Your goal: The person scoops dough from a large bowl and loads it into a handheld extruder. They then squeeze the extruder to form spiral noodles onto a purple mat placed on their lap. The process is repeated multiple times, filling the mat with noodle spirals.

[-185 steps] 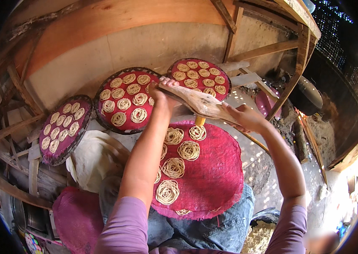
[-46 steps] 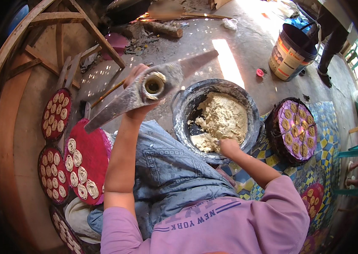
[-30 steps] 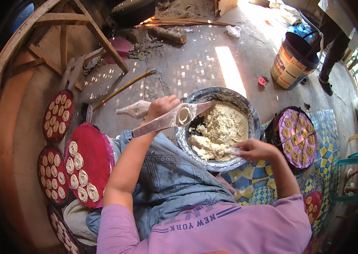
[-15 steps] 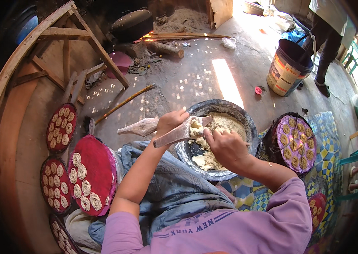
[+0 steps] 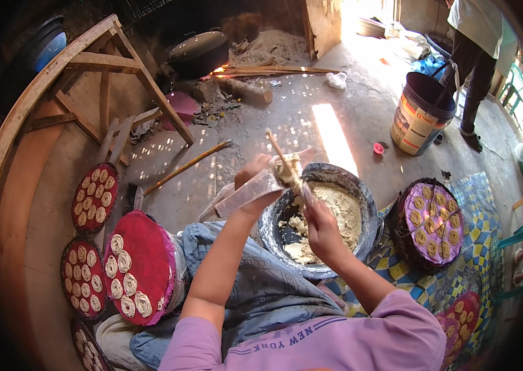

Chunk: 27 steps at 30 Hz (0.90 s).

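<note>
One press (image 5: 252,194) is gripped by the left hand (image 5: 253,169) at the tub's (image 5: 368,213) left rim, and a flat tool (image 5: 306,193) is held in the right hand (image 5: 322,224) above the tub. A stick (image 5: 275,144), unseen half a second ago, is now exposed past the dough lump (image 5: 287,172) at the press mouth, so filling is judged to be under way. Movement is bounded by the lap (image 5: 255,272) near the tub and a tray (image 5: 418,261) right of it; more room is offered by the floor (image 5: 301,114) beyond it.
</note>
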### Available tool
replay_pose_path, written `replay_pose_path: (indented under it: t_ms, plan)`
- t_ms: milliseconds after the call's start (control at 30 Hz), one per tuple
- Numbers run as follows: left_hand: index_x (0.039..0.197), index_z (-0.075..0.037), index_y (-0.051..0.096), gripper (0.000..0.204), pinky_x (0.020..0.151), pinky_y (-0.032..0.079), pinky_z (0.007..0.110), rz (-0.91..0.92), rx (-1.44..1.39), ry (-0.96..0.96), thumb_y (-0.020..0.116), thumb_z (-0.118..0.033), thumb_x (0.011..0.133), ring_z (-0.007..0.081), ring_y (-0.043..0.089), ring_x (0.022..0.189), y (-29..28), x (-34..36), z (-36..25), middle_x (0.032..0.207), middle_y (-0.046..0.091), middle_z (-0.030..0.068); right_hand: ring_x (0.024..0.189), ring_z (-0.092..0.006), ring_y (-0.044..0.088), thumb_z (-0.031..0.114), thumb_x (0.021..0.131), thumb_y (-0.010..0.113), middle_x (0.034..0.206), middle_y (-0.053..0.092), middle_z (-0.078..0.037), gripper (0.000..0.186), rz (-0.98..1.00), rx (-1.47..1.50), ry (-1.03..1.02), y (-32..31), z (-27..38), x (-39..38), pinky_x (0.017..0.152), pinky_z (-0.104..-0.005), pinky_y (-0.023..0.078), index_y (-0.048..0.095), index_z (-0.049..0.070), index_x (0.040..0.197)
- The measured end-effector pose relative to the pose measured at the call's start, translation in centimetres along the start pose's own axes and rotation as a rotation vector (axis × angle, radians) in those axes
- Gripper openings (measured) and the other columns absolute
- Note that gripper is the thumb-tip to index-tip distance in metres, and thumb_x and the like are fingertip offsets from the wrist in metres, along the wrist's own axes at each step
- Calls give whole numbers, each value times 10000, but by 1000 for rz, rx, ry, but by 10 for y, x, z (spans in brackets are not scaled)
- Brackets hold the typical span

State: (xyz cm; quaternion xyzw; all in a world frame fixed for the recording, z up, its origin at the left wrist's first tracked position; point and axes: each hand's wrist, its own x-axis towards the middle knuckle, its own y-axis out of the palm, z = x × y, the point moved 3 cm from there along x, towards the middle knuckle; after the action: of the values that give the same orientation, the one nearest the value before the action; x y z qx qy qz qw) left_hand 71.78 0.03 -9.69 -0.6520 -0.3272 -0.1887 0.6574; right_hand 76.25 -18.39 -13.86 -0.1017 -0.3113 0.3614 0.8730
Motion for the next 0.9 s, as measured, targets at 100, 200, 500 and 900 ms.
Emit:
replay_pose_path:
  t_ms: [100,200,500,900]
  plan:
    - [839,-131,611,213,590,513,370,-261,97,48,727,-256,711,267,611,697,-15,-2,12,754,571,62,638,-102,514,65,977,487,791,584,-41,382,253,347,372,-8,-11,-24,577,-251,433,499,50,1359]
    - [787,-132,593,193,671,522,344,-31,55,-105,742,-206,690,241,601,749,-7,-10,23,764,572,36,632,-58,500,96,999,471,788,575,-10,370,114,300,520,-29,-25,-19,559,-213,418,503,66,1366]
    - [772,-129,571,199,559,490,385,-88,45,17,712,-262,725,284,591,658,-2,-1,56,722,554,65,638,-132,516,109,979,491,715,570,-53,294,393,485,531,-28,-51,-59,610,-283,440,589,49,1251]
    - [764,-115,442,167,654,398,286,-560,-1932,-542,604,-97,801,131,485,673,-133,-48,57,739,446,13,1294,-288,440,529,1012,288,1401,448,-189,670,830,575,314,29,-49,-26,1073,-393,350,420,2,1404]
